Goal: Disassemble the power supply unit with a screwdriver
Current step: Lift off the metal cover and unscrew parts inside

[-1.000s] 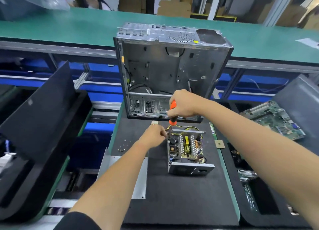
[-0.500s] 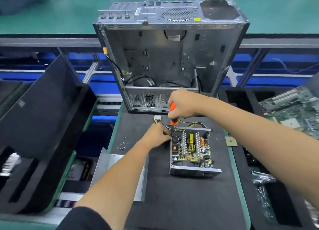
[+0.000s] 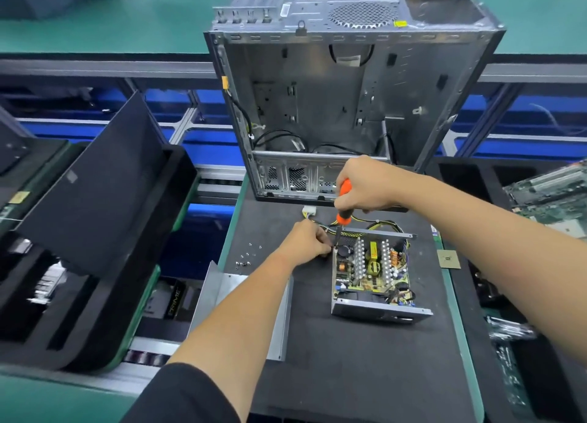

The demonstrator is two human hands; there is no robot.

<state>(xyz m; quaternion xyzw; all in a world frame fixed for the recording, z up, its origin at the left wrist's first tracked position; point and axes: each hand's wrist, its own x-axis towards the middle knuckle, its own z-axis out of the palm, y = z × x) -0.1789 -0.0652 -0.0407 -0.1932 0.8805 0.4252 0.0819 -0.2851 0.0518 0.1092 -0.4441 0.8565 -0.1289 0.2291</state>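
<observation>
The power supply unit (image 3: 373, 271) is placed open-topped on the black mat of the desk (image 3: 365, 375), just in front of the empty computer case (image 3: 343, 104); its circuit board, heatsinks, coils and yellow-black cables are exposed, so the cover is already off. The screwdriver (image 3: 342, 214) is held near-upright by the right hand (image 3: 368, 184), fingers curled round the orange handle, tip set at the unit's far left corner, probably on a board screw. The left hand (image 3: 306, 243) is kept at that corner, fingers pinched near the shaft tip, likely to steady it; what is pinched cannot be told. Loose screws (image 3: 247, 255) and a grey metal cover (image 3: 222, 295) are set aside left, clear of the work.
</observation>
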